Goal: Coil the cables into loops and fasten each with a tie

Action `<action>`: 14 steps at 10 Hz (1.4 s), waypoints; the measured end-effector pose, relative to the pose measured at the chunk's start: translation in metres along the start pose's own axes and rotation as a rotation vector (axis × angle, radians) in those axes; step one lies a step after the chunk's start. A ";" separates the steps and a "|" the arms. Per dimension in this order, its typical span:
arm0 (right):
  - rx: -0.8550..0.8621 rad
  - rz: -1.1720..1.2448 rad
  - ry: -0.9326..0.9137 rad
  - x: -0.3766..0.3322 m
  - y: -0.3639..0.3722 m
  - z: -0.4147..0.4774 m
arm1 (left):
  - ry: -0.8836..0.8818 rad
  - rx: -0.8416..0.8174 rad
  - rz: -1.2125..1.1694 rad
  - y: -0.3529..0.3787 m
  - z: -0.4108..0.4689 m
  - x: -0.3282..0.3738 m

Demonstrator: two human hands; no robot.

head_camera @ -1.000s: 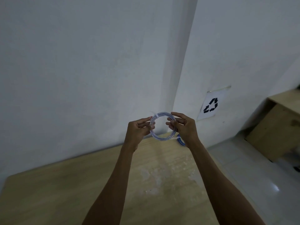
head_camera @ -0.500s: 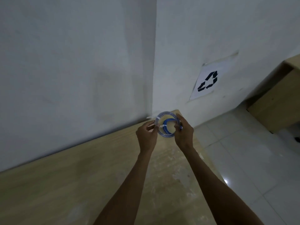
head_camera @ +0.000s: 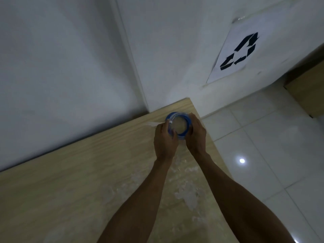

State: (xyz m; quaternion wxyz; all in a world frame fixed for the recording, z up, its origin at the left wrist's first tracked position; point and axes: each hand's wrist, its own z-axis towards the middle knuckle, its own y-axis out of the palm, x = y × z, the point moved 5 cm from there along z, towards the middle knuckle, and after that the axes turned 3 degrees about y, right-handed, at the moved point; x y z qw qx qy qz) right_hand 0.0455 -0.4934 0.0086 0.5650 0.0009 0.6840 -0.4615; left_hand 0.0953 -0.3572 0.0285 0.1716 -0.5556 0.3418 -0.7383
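A grey-white coiled cable (head_camera: 172, 118) with a white tie (head_camera: 169, 121) on its left side lies over a blue coiled cable (head_camera: 183, 136) at the far right corner of the wooden table (head_camera: 87, 172). My left hand (head_camera: 164, 139) grips the left side of the stacked coils near the tie. My right hand (head_camera: 197, 135) curls round their right side. The tie's loose tail (head_camera: 154, 123) sticks out to the left over the table.
A white wall runs along the table's far edge. A paper sheet with a recycling symbol (head_camera: 238, 51) hangs on the wall to the right. Beyond the table's right edge is white tiled floor (head_camera: 263, 146). A wooden cabinet (head_camera: 308, 92) stands at the far right.
Both hands have carried the grey-white coil down from mid-air onto the blue coil at the table corner. The view has swung down and to the right.
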 end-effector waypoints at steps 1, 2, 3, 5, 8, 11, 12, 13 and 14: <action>0.015 -0.039 -0.002 0.009 0.008 0.004 | 0.052 0.055 0.059 0.014 0.003 -0.010; 0.010 -0.049 -0.044 0.012 0.016 0.011 | 0.084 0.111 0.095 0.025 0.004 -0.019; -0.033 -0.044 -0.076 0.011 0.024 0.014 | 0.066 0.159 0.186 0.029 0.007 -0.025; 0.020 -0.116 -0.116 0.009 0.033 0.009 | 0.079 0.062 0.192 0.038 0.015 -0.031; 0.049 -0.009 0.000 0.014 0.030 0.004 | 0.109 -0.008 0.158 0.052 0.011 -0.036; 0.077 -0.124 -0.023 0.028 0.037 0.003 | 0.122 -0.080 0.231 0.056 0.010 -0.039; 0.069 -0.210 -0.040 0.025 0.039 0.000 | 0.127 -0.118 0.217 0.053 0.010 -0.035; 0.064 -0.239 -0.035 0.028 0.039 -0.004 | 0.155 -0.138 0.164 0.048 0.007 -0.037; 0.056 -0.264 -0.004 0.029 0.039 -0.009 | 0.150 -0.159 0.125 0.040 0.000 -0.043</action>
